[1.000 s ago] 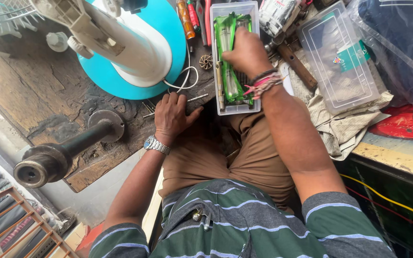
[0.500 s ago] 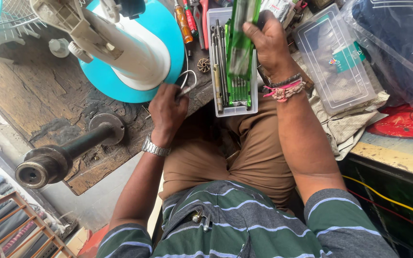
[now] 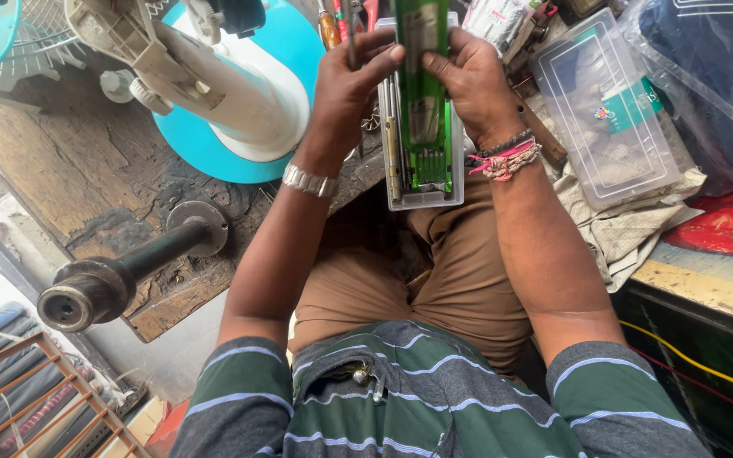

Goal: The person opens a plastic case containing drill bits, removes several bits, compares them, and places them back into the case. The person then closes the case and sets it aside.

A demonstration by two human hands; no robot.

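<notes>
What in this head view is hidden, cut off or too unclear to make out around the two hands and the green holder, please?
- Green holder: its top runs off the upper edge.
- Tools in the clear tray: partly covered by the holder; too small to tell their kinds.
- Left hand: its grip on a thin dark tool is blurred.
- Right hand: palm side is hidden.
- Fan stand: cropped at the top.

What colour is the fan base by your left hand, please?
Turquoise blue fan base, white stand; head view.

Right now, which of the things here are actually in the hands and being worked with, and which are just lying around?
In hand:
left hand
right hand
green tool case, held by both
clear tray under it

Lying about:
fan base
metal post
empty plastic box
cloth
screwdrivers
</notes>
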